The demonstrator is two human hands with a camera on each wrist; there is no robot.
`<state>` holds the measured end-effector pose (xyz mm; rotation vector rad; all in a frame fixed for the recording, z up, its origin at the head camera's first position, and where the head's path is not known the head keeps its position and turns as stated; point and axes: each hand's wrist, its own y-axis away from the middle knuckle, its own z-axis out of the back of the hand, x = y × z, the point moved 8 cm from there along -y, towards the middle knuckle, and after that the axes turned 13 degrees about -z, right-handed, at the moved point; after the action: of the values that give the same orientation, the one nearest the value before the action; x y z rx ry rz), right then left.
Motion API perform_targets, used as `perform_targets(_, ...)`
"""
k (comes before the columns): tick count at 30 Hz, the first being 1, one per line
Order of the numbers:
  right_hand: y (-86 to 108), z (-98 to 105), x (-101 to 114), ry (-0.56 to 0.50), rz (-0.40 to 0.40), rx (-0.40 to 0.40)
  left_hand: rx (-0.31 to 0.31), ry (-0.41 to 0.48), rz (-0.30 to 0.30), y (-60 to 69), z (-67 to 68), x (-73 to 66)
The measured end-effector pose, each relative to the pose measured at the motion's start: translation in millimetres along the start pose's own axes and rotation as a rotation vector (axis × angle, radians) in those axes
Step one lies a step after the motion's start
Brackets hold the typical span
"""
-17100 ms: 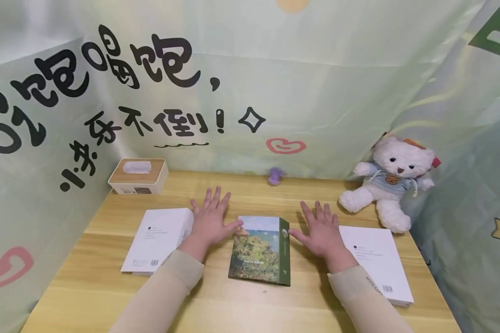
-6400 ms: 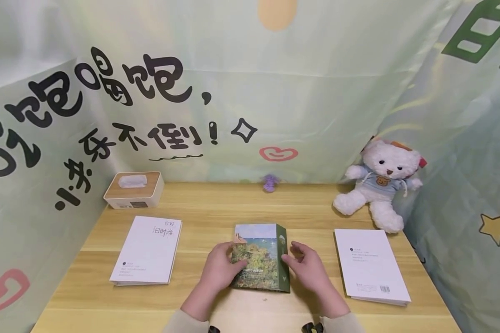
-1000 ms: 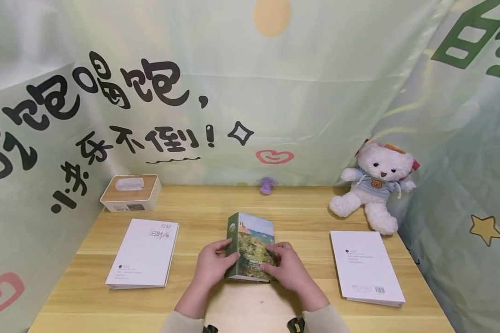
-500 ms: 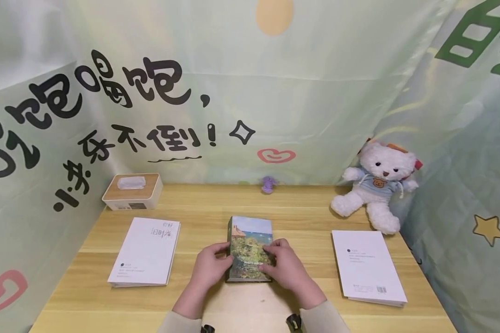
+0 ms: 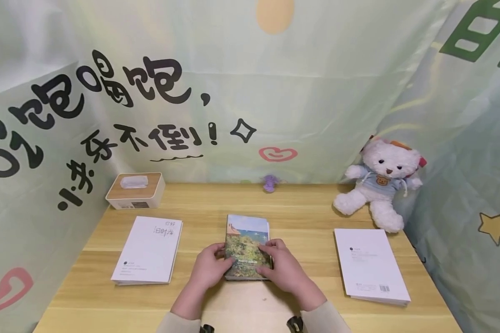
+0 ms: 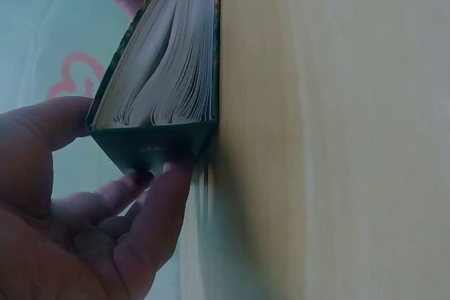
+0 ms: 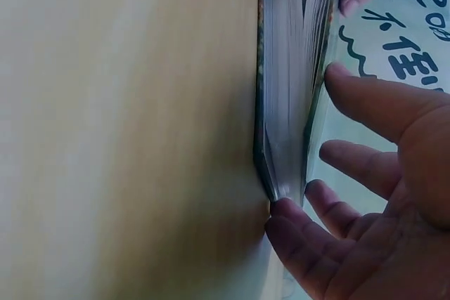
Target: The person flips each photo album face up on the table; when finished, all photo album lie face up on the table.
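Observation:
A thick photo album (image 5: 247, 249) with a painted seaside garden cover lies on the table, its dark green spine (image 6: 151, 147) to the left. My left hand (image 5: 208, 266) grips the spine side, thumb at the cover's edge and fingers against the spine. From the other side my right hand (image 5: 285, 266) holds the page-edge side, its thumb on the cover and fingertips low at the edge. In the left wrist view the album's page block (image 6: 169, 68) shows slightly fanned pages. The album's underside is hidden.
White books flank the album, one on the left (image 5: 147, 249) and one on the right (image 5: 371, 266). Behind them are a tissue box (image 5: 135, 190), a small purple figure (image 5: 270, 183) and a white teddy bear (image 5: 379, 180). A printed cloth surrounds the table.
Much earlier the hands lay spread beside the album, its spine at right. A second ago it was tilted, spine at left; now it lies flatter. The left book earlier showed its barcoded back.

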<state>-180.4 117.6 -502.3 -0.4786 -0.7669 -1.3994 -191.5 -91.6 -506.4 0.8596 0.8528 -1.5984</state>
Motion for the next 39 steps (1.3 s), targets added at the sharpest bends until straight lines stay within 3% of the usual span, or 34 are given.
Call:
perform_targets(9, 19.1, 14.1, -17.6, -0.174, -0.013, 0.024, -0.052, -0.108, 0.044, 0.2, 6.2, -0.2)
perform_targets(13, 25.0, 23.9, -26.8, -0.195, -0.019, 0.01, -0.088, -0.151, 0.057, -1.4, 8.0, -0.7)
perform_targets(17, 29.0, 37.4, -32.4, -0.224, -0.008, -0.01, -0.188, -0.189, -0.024, -4.7, 10.1, -17.2)
perform_targets(21, 36.6, 60.9, -37.1, -0.29, -0.005, -0.076, -0.272, -0.188, -0.174, -9.3, 2.4, -49.8)
perform_targets(23, 43.2, 76.9, -40.1, -0.311, 0.011, -0.14, -0.273, -0.158, -0.234, -9.5, -11.2, -67.2)
perform_targets(25, 52.0, 96.1, -43.7, -0.305, 0.033, -0.226, -0.226, -0.125, -0.269, -8.4, -33.6, -82.7)
perform_targets(28, 66.2, 129.5, -51.5, -0.253, 0.075, -0.385, -0.116, -0.008, -0.282, -6.7, -76.0, -100.3)
perform_targets(31, 80.2, 163.8, -64.1, -0.211, 0.058, -0.526, -0.001, 0.125, -0.258, -5.5, -117.0, -110.9)
perform_targets(35, 98.6, 202.0, -93.5, -0.182, -0.088, -0.635, 0.129, 0.213, -0.238, -4.3, -161.6, -121.9)
perform_targets(39, 115.9, 225.5, -134.5, -0.116, -0.364, -0.659, 0.242, 0.144, -0.231, -4.8, -198.0, -132.4)
